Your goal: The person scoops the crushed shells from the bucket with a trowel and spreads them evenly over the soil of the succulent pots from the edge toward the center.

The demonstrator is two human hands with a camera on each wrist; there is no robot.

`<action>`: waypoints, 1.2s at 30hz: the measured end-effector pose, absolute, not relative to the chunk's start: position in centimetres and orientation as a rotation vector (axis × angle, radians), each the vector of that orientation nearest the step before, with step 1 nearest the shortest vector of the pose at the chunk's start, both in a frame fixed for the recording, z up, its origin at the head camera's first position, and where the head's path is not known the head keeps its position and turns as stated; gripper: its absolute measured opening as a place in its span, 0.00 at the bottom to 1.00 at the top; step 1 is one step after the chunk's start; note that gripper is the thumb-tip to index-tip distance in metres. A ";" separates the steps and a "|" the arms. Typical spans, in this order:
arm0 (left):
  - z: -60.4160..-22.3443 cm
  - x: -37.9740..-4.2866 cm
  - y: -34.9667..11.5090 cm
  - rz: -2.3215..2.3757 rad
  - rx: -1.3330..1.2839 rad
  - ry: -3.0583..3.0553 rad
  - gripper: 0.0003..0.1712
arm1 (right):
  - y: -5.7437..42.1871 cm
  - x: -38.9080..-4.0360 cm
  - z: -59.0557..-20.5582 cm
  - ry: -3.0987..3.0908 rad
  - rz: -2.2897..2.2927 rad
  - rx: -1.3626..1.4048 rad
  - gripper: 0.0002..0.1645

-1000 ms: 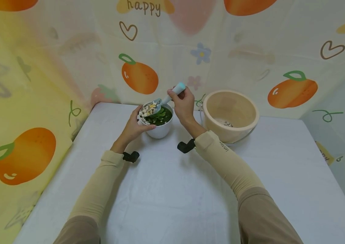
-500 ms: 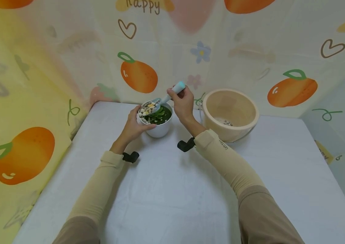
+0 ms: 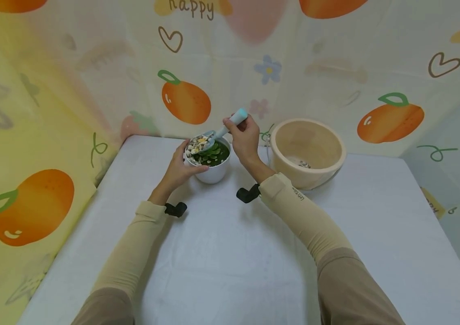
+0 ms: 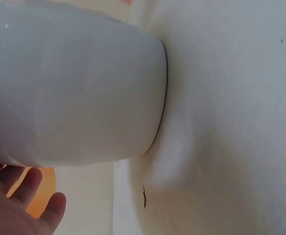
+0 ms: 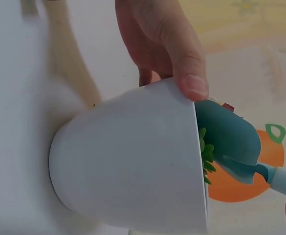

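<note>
A white flowerpot (image 3: 212,175) stands upright on the table, with a green leafy plant (image 3: 213,155) and pebbles (image 3: 192,158) inside its rim. My left hand (image 3: 178,171) grips the pot's left side, thumb along the near rim; in the right wrist view the left thumb (image 5: 191,73) lies at the rim. My right hand (image 3: 246,140) holds the pale handle of a small blue trowel (image 3: 236,119). The trowel's blade (image 5: 233,139), shown teal in the right wrist view, tilts down over the pot's left part and bears mixed pebbles. In the left wrist view the pot's white wall (image 4: 84,88) fills much of the frame.
A large cream basin (image 3: 307,176) stands right of the pot, close to the right wrist, with a few small pebbles (image 3: 304,164) at its bottom. A white cloth covers the table (image 3: 230,271). Behind hangs a fruit-printed curtain (image 3: 230,67).
Both hands keep their holds on the pot and the trowel. The blade tilts a little and shifts slightly over the pot; the basin stays put.
</note>
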State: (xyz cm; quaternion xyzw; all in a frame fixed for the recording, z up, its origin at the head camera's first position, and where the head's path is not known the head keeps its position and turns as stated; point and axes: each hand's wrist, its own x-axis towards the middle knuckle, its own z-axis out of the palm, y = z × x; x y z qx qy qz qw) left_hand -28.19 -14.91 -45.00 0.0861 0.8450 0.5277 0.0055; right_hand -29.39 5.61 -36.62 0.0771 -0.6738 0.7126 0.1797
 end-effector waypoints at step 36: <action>-44.6 -28.5 -15.4 1.580 0.344 2.622 0.64 | 5.7 -29.2 -36.3 -1.900 1.962 0.221 0.15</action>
